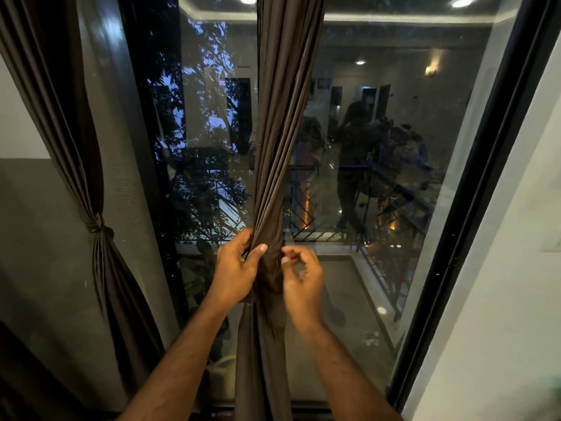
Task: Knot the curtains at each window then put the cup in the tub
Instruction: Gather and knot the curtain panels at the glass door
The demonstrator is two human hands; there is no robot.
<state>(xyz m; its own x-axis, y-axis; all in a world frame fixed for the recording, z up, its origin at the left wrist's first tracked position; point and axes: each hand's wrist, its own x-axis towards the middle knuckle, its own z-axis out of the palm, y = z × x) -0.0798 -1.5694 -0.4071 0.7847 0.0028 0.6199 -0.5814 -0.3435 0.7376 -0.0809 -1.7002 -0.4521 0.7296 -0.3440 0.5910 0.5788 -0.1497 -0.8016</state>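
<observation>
While both hands, left [235, 273] gripping, right [300, 276] pinching, work the brown curtain [282, 132], dark window glass [394, 147] behind

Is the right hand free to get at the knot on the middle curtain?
Probably yes. The right hand sits just beside the knot, fingers curled and blurred, nothing between them; the left hand grips the curtain from the other side.

I am looking at a plain dark brown curtain [282, 153], unpatterned, and another dark brown curtain [76, 141] at the left. The window frame [473, 208] is showing black, the wall [501, 299] white.
</observation>
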